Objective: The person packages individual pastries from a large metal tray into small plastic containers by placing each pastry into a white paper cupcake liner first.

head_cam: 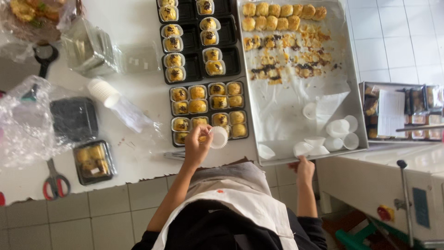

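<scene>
My left hand (196,147) is closed on a white fluted paper cup (219,137), with a bit of yellow pastry showing at the fingers. It hovers at the near edge of a black plastic tray (210,113) packed with round glazed pastries in paper cups. My right hand (304,167) grips the near rim of a large metal baking tray (361,115). That tray is lined with crumb-stained paper, with two rows of golden pastries (282,16) at its far end and several empty paper cups (340,132) near my hand.
More black trays of pastries (192,46) lie further back. A sealed black box (95,159), red-handled scissors (55,181), a stack of paper cups (104,92), clear lids (88,48) and plastic bags (23,120) sit left. A machine (407,199) stands right.
</scene>
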